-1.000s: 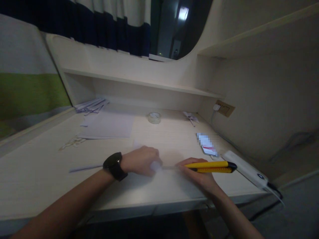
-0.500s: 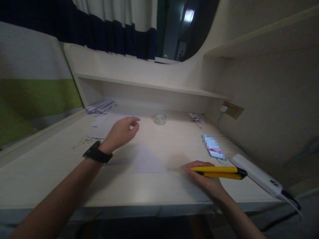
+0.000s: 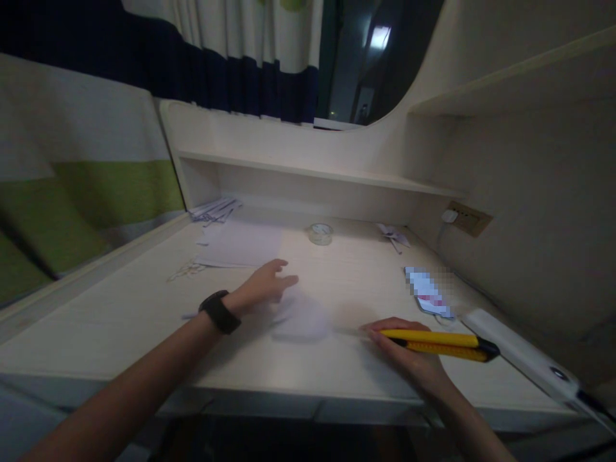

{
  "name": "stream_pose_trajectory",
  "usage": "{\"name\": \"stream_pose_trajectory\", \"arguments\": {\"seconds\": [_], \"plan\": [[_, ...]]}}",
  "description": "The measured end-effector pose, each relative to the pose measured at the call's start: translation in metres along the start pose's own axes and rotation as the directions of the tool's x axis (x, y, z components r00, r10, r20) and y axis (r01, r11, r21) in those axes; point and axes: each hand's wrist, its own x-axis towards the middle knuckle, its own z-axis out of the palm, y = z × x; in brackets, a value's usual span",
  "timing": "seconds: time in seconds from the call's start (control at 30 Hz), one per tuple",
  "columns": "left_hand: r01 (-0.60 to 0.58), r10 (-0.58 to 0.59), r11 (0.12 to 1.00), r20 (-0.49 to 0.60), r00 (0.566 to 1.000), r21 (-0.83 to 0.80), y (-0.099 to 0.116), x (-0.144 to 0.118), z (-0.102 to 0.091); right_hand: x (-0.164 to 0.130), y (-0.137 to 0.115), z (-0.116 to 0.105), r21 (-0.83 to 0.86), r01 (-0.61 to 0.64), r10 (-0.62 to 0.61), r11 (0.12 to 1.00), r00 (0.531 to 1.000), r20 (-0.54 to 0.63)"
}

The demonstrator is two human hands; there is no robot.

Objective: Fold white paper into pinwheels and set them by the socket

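My right hand (image 3: pixel 409 356) grips a yellow utility knife (image 3: pixel 440 343) low over the pale desk (image 3: pixel 96 321), blade end pointing left toward a small white sheet of paper (image 3: pixel 301 319). My left hand (image 3: pixel 264 284), with a black watch on its wrist, hovers just left of and above that sheet, fingers spread and holding nothing. The sheet looks blurred. A thin paper strip (image 3: pixel 190 316) lies by the left wrist.
Larger white sheets (image 3: pixel 240 247) and a pile of paper strips (image 3: pixel 214 208) sit at the back left. A roll of clear tape (image 3: pixel 320 233) stands at the back middle. A phone (image 3: pixel 428 292) and a white power strip (image 3: pixel 524 359) lie at the right.
My left hand lifted off the small sheet, swung back toward the larger sheets, then came forward beside the small sheet again. The knife hand stayed put while the view shifted.
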Motion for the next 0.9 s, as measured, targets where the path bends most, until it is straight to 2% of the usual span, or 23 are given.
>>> {"name": "stream_pose_trajectory", "arguments": {"seconds": [0.1,0.17,0.3,0.43,0.53,0.73,0.8,0.9], "plan": [[0.036,-0.036,0.963,0.005,0.999,-0.268,0.003,-0.001,0.001,0.0,-0.002,0.001,-0.001,-0.002,0.002,1.0,1.0,0.009],[0.033,-0.025,0.934,0.027,0.999,-0.355,0.002,0.0,0.003,-0.001,-0.002,0.001,-0.002,0.001,-0.001,1.0,1.0,0.008],[0.042,0.002,0.934,0.124,0.992,-0.354,-0.001,0.002,0.007,-0.001,-0.005,0.002,-0.008,0.026,-0.026,1.0,1.0,-0.002],[0.045,-0.003,0.937,0.121,0.993,-0.346,-0.001,0.001,0.008,-0.001,-0.009,0.001,-0.009,0.014,-0.014,1.0,1.0,0.013],[-0.035,0.064,0.937,0.073,0.995,-0.348,0.004,-0.003,0.008,0.0,-0.009,0.001,-0.007,0.01,-0.009,1.0,1.0,0.019],[-0.104,0.098,0.969,-0.04,0.994,-0.223,0.005,-0.007,0.01,-0.001,-0.004,0.002,-0.006,-0.004,0.004,1.0,1.0,0.005],[-0.118,0.098,0.977,-0.118,0.988,-0.176,0.001,-0.006,0.011,-0.001,-0.003,0.002,-0.002,-0.004,0.004,1.0,1.0,0.012],[-0.156,0.126,0.983,-0.261,0.957,-0.096,-0.005,-0.004,0.014,-0.001,-0.003,0.001,-0.01,-0.009,0.01,1.0,1.0,0.011]]}}
